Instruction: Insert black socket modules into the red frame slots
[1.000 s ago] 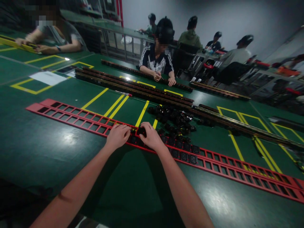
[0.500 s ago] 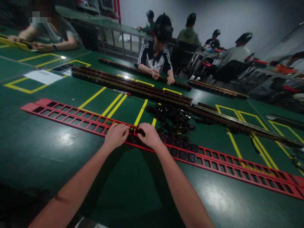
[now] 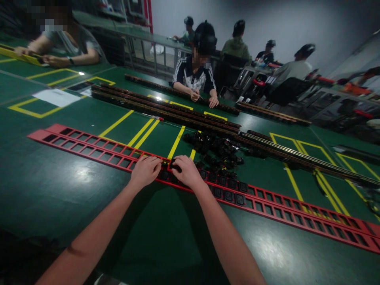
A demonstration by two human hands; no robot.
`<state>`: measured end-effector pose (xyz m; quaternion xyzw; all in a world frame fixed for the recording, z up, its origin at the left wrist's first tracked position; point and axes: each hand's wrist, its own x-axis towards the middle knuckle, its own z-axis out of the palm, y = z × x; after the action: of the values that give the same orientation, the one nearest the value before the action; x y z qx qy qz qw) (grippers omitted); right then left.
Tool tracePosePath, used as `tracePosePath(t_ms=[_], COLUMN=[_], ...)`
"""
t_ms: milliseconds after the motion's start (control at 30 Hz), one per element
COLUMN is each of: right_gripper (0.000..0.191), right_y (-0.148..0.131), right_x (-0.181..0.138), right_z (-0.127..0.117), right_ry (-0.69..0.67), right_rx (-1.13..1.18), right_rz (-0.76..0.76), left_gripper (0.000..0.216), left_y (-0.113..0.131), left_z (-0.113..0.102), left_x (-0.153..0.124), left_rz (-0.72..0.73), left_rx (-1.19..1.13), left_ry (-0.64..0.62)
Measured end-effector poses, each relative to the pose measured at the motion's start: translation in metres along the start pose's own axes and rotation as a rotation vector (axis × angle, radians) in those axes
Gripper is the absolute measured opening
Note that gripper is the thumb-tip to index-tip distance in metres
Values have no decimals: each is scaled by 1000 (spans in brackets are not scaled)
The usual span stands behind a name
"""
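Note:
A long red frame point(image 3: 89, 147) with two rows of rectangular slots lies across the green table point(image 3: 166, 237). Several slots near the middle hold black sockets point(image 3: 228, 194). My left hand point(image 3: 146, 171) rests on the frame with its fingers curled down onto it. My right hand point(image 3: 187, 172) sits just to its right, fingers pressed on a black socket point(image 3: 174, 165) at the frame's far row. A heap of loose black sockets point(image 3: 216, 149) lies just beyond my right hand.
Long dark strips point(image 3: 166, 109) lie across the table behind the heap. Yellow lines mark the table. A white sheet point(image 3: 56, 97) lies far left. A person in a dark striped shirt point(image 3: 194, 77) sits opposite, another at the far left point(image 3: 63, 43); several more sit at the back.
Both hands stay on the same spot of the red frame. Only the camera has shifted slightly.

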<state>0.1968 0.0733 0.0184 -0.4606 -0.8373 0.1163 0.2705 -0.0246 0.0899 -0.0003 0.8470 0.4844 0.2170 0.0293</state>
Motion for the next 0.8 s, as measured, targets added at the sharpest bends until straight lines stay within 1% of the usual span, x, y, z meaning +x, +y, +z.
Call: tracePosePath(t_ms=[133,267,600,800], right_gripper=[8,7,10,9], right_y=[0,1,0,-1], right_x=[-1,-1,1,1], right_z=[0,1,1,-1], right_ry=[-1,-29,-30,-35], right_rx=[-26,-67,5,4], right_rz=[-16,-42,21,34], left_gripper=[30,31,30,29], left_y=[0,1,0,0], left_z=[0,-2,0,-1], left_x=[0,0,1,0], left_rz=[-3,-4,1,-1], left_rx=[0,1,-22,-22], left_ry=[3,-2,1,4])
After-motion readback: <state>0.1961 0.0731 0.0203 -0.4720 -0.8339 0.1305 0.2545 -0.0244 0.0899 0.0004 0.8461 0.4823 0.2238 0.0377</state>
